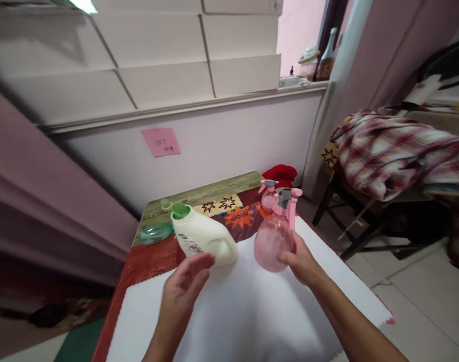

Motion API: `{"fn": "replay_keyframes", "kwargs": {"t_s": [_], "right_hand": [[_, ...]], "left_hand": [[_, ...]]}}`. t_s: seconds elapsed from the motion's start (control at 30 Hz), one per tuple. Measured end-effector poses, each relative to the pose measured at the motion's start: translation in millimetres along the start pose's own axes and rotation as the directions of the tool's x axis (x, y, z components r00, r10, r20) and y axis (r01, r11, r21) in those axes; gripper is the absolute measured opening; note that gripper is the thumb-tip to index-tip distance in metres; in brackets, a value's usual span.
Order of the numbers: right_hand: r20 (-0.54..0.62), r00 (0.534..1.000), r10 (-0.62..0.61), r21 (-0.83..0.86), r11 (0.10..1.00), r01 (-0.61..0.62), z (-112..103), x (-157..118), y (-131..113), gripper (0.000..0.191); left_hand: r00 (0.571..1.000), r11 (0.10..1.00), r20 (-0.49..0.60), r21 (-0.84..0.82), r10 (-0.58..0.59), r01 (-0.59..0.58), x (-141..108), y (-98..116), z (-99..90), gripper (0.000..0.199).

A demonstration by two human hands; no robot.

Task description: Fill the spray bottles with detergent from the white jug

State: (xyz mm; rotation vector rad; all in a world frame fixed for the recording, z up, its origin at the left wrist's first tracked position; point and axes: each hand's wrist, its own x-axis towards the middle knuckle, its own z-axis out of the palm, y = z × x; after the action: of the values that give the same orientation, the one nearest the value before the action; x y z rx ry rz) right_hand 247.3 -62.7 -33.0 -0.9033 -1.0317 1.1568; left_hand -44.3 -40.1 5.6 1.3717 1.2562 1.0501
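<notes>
My right hand [299, 261] grips a round pink spray bottle [271, 246] by the side of its body. That bottle has a grey and pink trigger head, and it is held over the white cloth [229, 311]. My left hand [186, 281] has its fingers curved, with the thumb apart and nothing between them. Its fingertips lie at the lower part of a cream detergent jug [209, 231]; whether they touch it I cannot tell. The jug appears tilted to the left, its green-lined mouth uncapped.
Behind the pink bottle stands a smaller pink spray bottle [269, 198]. A clear green container [156, 233] and a small pale green cap [165, 204] are at the table's left. A chair with plaid cloth [395, 151] is right. White boxes [161, 85] line the sill.
</notes>
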Motion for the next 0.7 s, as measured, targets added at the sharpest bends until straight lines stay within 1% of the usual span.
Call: {"fn": "replay_keyframes", "kwargs": {"t_s": [0.03,0.07,0.1,0.13,0.17,0.23,0.27,0.3,0.33,0.37,0.4,0.43,0.47,0.53,0.6,0.7], "right_hand": [[0.135,0.99,0.041,0.093,0.994,-0.054,12,-4,-5,0.087],[0.274,0.958,0.078,0.164,0.978,-0.127,23,-7,-8,0.088],[0.409,0.906,0.109,0.213,0.954,-0.211,34,-11,-9,0.091],[0.52,0.844,0.132,0.248,0.922,-0.298,45,-14,-8,0.093],[0.606,0.781,0.148,0.274,0.883,-0.38,54,-17,-6,0.095],[0.718,0.672,0.182,0.299,0.791,-0.534,72,-23,2,0.095],[0.75,0.631,0.198,0.304,0.744,-0.595,79,-26,8,0.093],[0.769,0.605,0.208,0.312,0.704,-0.638,86,-29,15,0.092],[0.778,0.59,0.218,0.319,0.672,-0.669,92,-32,22,0.091],[0.769,0.596,0.231,0.337,0.646,-0.685,97,-35,30,0.091],[0.75,0.613,0.248,0.363,0.621,-0.695,101,-38,37,0.094],[0.727,0.63,0.273,0.39,0.59,-0.707,104,-41,45,0.098],[0.712,0.635,0.299,0.414,0.551,-0.724,106,-44,52,0.103],[0.727,0.605,0.325,0.43,0.472,-0.77,107,-49,66,0.112],[0.765,0.571,0.297,0.427,0.429,-0.796,106,-54,81,0.115],[0.794,0.552,0.256,0.43,0.405,-0.807,106,-58,96,0.107]], "left_hand": [[0.997,0.999,0.076,-0.028,0.022,-0.02,4,10,8.9,0.045],[0.989,0.996,0.133,-0.07,0.061,-0.052,8,18,16.4,0.044],[0.977,0.987,0.186,-0.137,0.104,-0.079,10,26,22.2,0.042],[0.955,0.972,0.26,-0.221,0.141,-0.083,11,32,26.1,0.044],[0.926,0.953,0.343,-0.298,0.157,-0.051,11,36,28.3,0.047],[0.848,0.92,0.507,-0.387,0.155,0.063,6,41,28.7,0.052],[0.82,0.902,0.55,-0.419,0.16,0.105,2,42,27.5,0.054],[0.809,0.884,0.563,-0.45,0.169,0.129,-3,42,25.8,0.055],[0.819,0.863,0.545,-0.488,0.18,0.134,-7,42,23.7,0.055],[0.842,0.839,0.506,-0.528,0.187,0.13,-11,41,21.5,0.054],[0.868,0.819,0.462,-0.56,0.181,0.127,-14,41,19.2,0.053],[0.894,0.805,0.418,-0.58,0.161,0.127,-16,40,16.8,0.049],[0.918,0.797,0.373,-0.591,0.138,0.12,-17,40,14.4,0.045],[0.952,0.797,0.287,-0.598,0.11,0.088,-20,39,9.2,0.038],[0.962,0.807,0.243,-0.589,0.127,0.042,-23,40,3.6,0.037],[0.934,0.819,0.273,-0.572,0.232,-0.036,-27,40,-4.9,0.041]]}}
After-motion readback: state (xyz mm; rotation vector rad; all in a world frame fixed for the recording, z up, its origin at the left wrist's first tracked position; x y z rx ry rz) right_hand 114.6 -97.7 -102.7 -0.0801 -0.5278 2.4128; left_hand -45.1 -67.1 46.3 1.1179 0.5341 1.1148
